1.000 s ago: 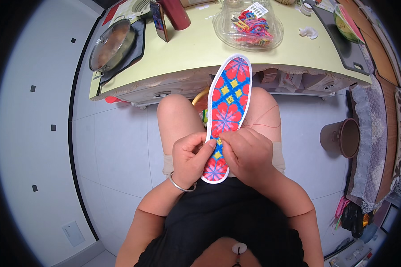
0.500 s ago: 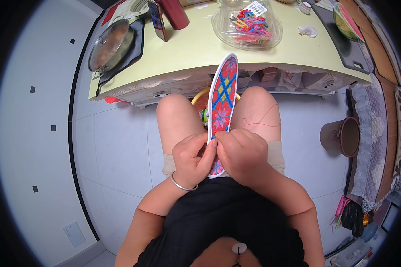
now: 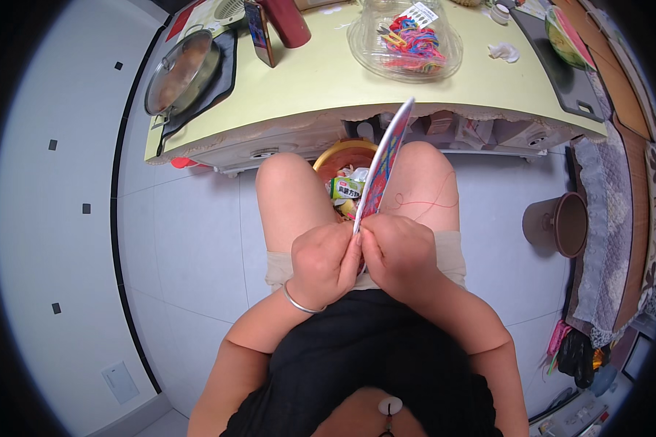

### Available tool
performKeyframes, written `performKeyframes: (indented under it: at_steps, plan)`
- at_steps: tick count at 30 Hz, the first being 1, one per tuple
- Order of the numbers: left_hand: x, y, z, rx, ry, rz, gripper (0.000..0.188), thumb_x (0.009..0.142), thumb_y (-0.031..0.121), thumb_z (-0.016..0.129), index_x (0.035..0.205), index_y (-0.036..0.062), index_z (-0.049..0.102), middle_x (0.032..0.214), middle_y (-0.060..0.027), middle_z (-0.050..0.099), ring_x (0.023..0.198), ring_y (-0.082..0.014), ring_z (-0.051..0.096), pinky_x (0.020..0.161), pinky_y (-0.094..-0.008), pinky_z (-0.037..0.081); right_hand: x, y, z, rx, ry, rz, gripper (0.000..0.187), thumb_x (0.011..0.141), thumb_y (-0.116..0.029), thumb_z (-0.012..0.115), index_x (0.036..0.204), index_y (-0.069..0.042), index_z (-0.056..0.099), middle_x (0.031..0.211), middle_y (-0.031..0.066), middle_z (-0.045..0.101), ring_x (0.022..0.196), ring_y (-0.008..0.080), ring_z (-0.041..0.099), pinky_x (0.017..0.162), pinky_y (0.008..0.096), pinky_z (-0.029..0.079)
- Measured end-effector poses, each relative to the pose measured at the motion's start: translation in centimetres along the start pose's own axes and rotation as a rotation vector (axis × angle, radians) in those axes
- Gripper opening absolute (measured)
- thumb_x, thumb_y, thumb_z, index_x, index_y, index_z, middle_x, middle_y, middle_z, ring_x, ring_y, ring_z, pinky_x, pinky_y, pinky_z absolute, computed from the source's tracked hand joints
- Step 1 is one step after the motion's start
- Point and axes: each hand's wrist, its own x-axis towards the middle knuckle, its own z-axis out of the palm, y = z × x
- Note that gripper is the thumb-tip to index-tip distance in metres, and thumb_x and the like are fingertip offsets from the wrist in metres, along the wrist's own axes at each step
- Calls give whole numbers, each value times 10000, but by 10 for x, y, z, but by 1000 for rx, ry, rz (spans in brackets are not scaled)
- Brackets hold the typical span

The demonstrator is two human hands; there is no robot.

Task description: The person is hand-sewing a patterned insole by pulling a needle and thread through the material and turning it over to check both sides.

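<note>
Between my knees stands an embroidered insole (image 3: 383,175), red and blue patterned with a white edge. It is turned nearly edge-on, its far tip leaning up to the right. My left hand (image 3: 321,261) is closed on the near part of the insole, thumb along its edge. Pressed close against the patterned side, my right hand (image 3: 402,249) is closed in a pinch; whatever its fingertips hold is hidden. A loose red thread (image 3: 431,204) loops over my right thigh, one end running down toward the right hand.
Below the insole is a yellow-rimmed bin (image 3: 332,154) with wrappers. On the table (image 3: 306,87) are a lidded pan (image 3: 186,73), a propped phone (image 3: 259,35), a clear container (image 3: 404,69) of coloured threads, and a watermelon piece (image 3: 568,40). A brown bucket (image 3: 543,224) stands right.
The insole has turned from face-up to nearly edge-on, its tip swinging right and showing more of the bin. My left hand has shifted slightly right with it.
</note>
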Motion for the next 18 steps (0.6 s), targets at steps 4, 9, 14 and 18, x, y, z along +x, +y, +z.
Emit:
performKeyframes:
  at_steps: [4, 9, 14, 18]
  plan:
    - [5, -2, -8, -58, 34, -97, 95, 771, 24, 625, 858, -5, 650, 687, -124, 613, 568, -275, 579, 529, -350, 461, 2, -3, -2, 77, 56, 78, 85, 767, -53, 621, 787, -52, 538, 658, 89, 556, 596, 268, 574, 527, 368, 462]
    - [5, 0, 1, 12, 97, 43, 115, 767, -1, 639, 880, -2, 664, 710, -126, 617, 604, -241, 584, 560, -312, 464, 0, 1, -4, 58, 21, 93, 103, 761, -76, 653, 834, -42, 589, 700, 86, 591, 631, 256, 587, 558, 352, 472]
    - [10, -15, -21, -398, 95, -277, 82, 831, 10, 608, 897, -23, 642, 767, -80, 615, 683, -155, 566, 616, -262, 452, 7, 17, -20, 225, 247, 255, 96, 781, -75, 668, 860, -30, 636, 810, 91, 630, 757, 194, 600, 668, 314, 477]
    - [7, -21, -28, -926, -130, -522, 90, 853, 52, 615, 883, -34, 614, 851, -51, 601, 758, -97, 540, 669, -233, 439, 20, 9, -24, 1012, 209, 786, 191, 832, -74, 631, 1011, -9, 635, 1059, 85, 636, 962, 171, 603, 799, 311, 500]
